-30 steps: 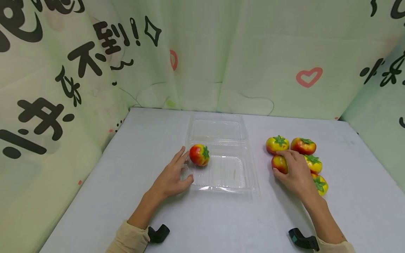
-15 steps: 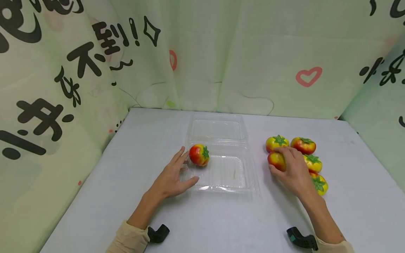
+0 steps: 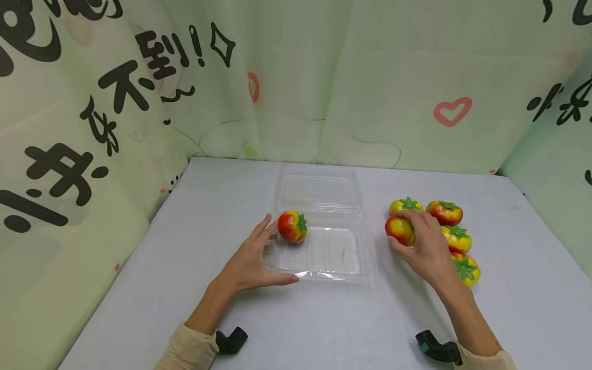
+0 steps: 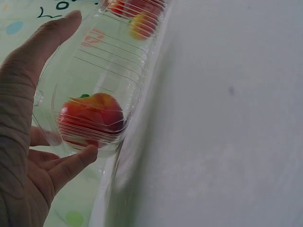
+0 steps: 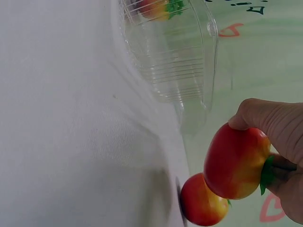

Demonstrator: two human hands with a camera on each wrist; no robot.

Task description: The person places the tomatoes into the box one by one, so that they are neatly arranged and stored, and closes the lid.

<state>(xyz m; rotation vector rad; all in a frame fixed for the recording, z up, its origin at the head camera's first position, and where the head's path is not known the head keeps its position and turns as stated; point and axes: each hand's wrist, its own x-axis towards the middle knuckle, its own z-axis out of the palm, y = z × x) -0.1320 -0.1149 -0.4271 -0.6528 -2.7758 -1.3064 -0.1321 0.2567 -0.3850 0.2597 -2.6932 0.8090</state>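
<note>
My right hand (image 3: pixel 429 251) holds a glossy red-and-yellow persimmon (image 3: pixel 400 230) between thumb and fingers. In the right wrist view this held persimmon (image 5: pixel 234 161) hangs above the table level, its green leafy top turned toward my palm. A hinged clear plastic box (image 3: pixel 366 257) lies opened flat, its lid toward the back. One persimmon (image 3: pixel 292 226) sits at the left in the box's near half, its leafy top facing right. My left hand (image 3: pixel 250 264) spreads around the box's near left corner, thumb along the front edge and fingers at the left side.
Several more persimmons stand in a cluster on the right, among them a back one (image 3: pixel 445 212) and a front one (image 3: pixel 467 269). A white cloth covers the table (image 3: pixel 324 324). Printed green curtains (image 3: pixel 393 82) hang close behind and at the sides.
My right hand has lifted the persimmon from the cluster and moved it slightly left and up. My left thumb has stretched out along the box's front edge.
</note>
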